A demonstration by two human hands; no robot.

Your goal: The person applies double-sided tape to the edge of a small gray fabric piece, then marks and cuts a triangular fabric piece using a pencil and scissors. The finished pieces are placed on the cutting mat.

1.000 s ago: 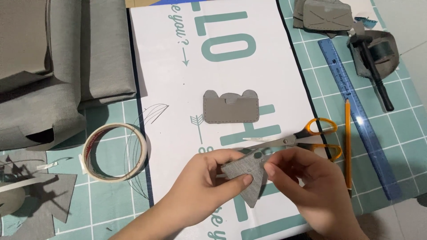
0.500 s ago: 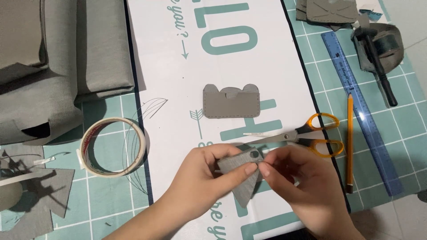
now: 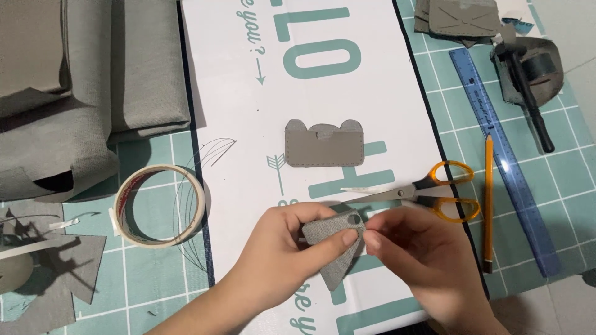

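Observation:
My left hand [image 3: 282, 248] and my right hand [image 3: 428, 260] meet at the lower middle, both pinching a small grey fabric piece [image 3: 335, 251] that tapers to a point below. The left thumb presses its top edge; the right fingertips grip its upper right corner. Above the hands, a finished-looking grey fabric card holder [image 3: 325, 144] lies flat on a white printed sheet [image 3: 248, 111]. Orange-handled scissors [image 3: 428, 189] lie just right of and above my hands, blades pointing left.
A roll of tape [image 3: 160, 205] sits left on the green cutting mat [image 3: 149, 155]. Folded grey fabric [image 3: 81, 80] fills the top left, scraps [image 3: 56, 273] the lower left. An orange pencil [image 3: 488, 205], blue ruler [image 3: 503, 161] and dark tool [image 3: 528, 80] lie right.
The hands have folded the grey piece tighter and shifted slightly down and right in view. The camera tilted a little; the scissors and card holder stay put.

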